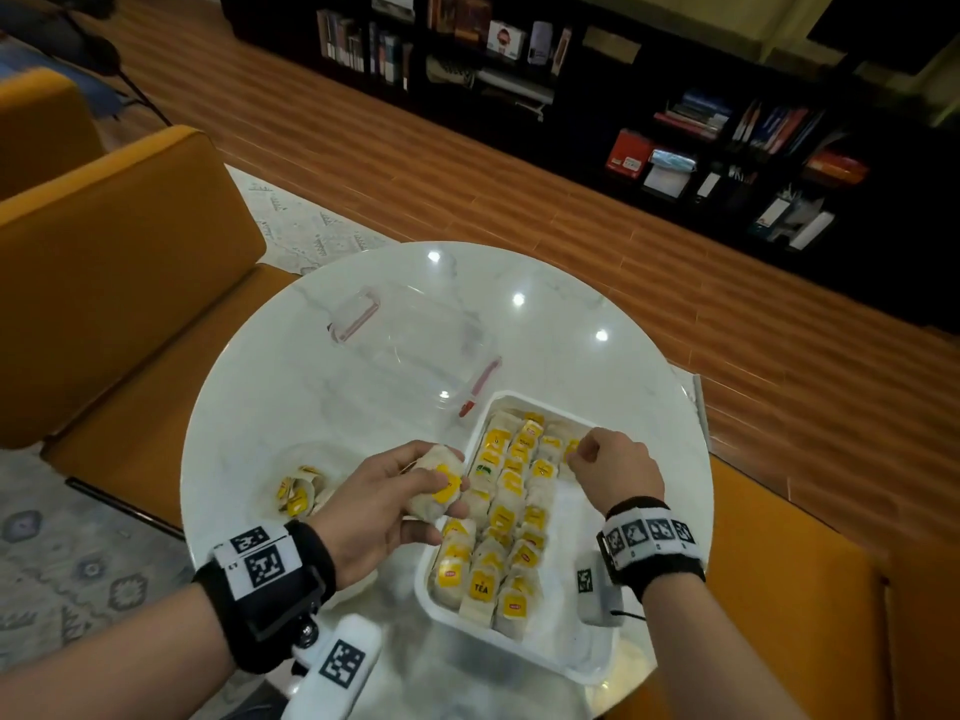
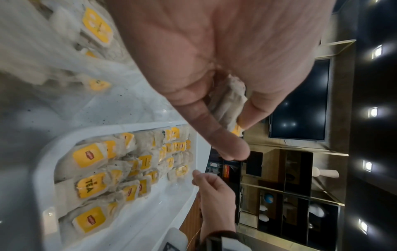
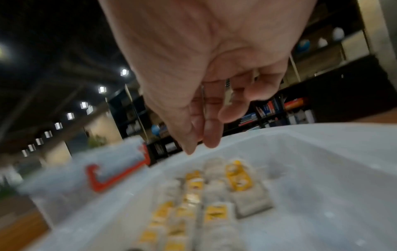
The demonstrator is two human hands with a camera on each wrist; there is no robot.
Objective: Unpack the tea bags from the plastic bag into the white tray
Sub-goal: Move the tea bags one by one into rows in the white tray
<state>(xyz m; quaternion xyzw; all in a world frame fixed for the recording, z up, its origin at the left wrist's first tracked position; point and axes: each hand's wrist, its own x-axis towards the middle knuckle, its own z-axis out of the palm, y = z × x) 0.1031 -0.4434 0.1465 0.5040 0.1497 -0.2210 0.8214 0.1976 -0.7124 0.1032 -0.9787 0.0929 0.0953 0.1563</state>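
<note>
On the table (image 1: 363, 314), the head view shows the tray (image 1: 582, 662) at the near right edge, packed with rows of tea bags (image 1: 501, 517) but bare along its right side. The left hand (image 1: 379, 504) hangs over the tray's left rim, its grip curled round a bunch of bags (image 1: 439, 480). The right hand (image 1: 615, 472) reaches to the tray's far right corner, fingertips drawn together at a yellow tag; whether they pinch it I cannot tell. At the near left edge, the plastic bag (image 1: 296, 493) lies with more tea bags inside. A clear box (image 1: 415, 345) with red clips sits beyond the tray.

From the left wrist, thumb and fingers (image 2: 206, 118) clamp the bunch (image 2: 229, 101), a yellow tag poking out below. The tray (image 2: 45, 169) lies under it, its rows filling the side nearer the plastic bag, and the right hand (image 2: 214, 186) is at the far rim.

From the right wrist, blurred, the fingers (image 3: 210, 129) hang loosely bent just above the far end of the rows (image 3: 214, 195), seemingly holding nothing.

The step looks like laying a new row down the bare right side. To do it well, I would feed 1 bag at a time from the left bunch, tag up, each bag touching the last, starting in the far corner.
</note>
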